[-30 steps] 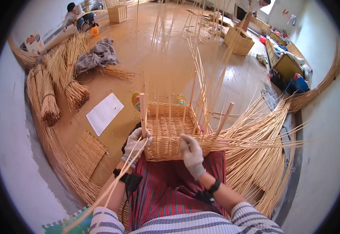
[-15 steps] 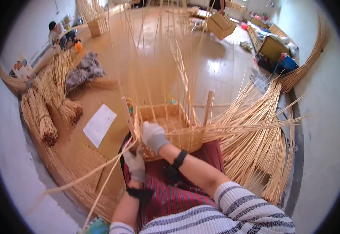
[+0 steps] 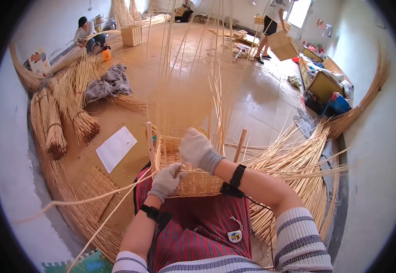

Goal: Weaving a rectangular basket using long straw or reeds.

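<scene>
A half-woven wicker basket (image 3: 200,185) rests on my lap, over a red striped cloth (image 3: 198,218). Tall upright stakes rise from it, and a wooden post (image 3: 240,145) stands at its right end, with another post (image 3: 150,143) at the left. My left hand (image 3: 165,181), in a pale glove, pinches the near wall by the left corner. Above the basket's middle, my gloved right hand (image 3: 199,149) is closed in a fist; whatever it grips is hidden. Loose wicker strands (image 3: 86,204) run out leftward past my left hand.
A large heap of wicker rods (image 3: 293,182) lies on the right. Tied bundles (image 3: 55,132), a grey cloth (image 3: 109,84), a white sheet (image 3: 116,149) and a woven panel (image 3: 95,191) lie on the left floor. Other people are farther off, one carrying a basket (image 3: 283,44).
My right hand has risen and moved right, away from the left corner. My left hand has come up onto the near wall. The view has shifted, showing more of the room's far end.
</scene>
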Demonstrator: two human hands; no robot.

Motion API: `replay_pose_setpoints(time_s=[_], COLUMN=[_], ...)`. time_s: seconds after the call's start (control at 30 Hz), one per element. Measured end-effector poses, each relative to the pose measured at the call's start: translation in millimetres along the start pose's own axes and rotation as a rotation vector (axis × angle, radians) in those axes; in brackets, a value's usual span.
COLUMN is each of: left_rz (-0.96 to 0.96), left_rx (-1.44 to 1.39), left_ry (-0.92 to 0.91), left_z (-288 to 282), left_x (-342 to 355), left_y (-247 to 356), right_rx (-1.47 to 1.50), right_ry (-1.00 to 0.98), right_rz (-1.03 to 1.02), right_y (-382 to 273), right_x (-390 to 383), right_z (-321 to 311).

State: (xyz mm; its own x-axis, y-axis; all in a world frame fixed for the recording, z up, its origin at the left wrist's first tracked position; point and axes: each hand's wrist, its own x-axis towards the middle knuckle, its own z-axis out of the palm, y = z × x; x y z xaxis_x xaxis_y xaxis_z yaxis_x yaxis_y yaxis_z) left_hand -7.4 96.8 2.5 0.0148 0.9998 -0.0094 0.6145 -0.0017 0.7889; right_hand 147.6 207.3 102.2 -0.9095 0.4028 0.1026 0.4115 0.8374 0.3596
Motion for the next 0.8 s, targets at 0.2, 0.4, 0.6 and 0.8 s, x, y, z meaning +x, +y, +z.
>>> replay_pose_setpoints(time_s=[0.2,0.4,0.6,0.8], left_rz=[0.011,-0.198,-0.31,-0.22], left_rx=[0.066,0.099,-0.084,-0.077], left_ry=[0.058,-0.132,-0.128,0.163], left_z=[5,-11,2,24], left_x=[3,10,6,-1], left_y=[-5,15,10,5], right_rx=[0.071,1.08,1.405,0.89], right_ry=[0.045,0.295,0.736,0.671], right_rz=[0.218,0.497,0.889,0.737], right_y=[-14,-104,-81,-28], right_x=[-7,-101,-107,-11], right_z=[1,10,62,27])
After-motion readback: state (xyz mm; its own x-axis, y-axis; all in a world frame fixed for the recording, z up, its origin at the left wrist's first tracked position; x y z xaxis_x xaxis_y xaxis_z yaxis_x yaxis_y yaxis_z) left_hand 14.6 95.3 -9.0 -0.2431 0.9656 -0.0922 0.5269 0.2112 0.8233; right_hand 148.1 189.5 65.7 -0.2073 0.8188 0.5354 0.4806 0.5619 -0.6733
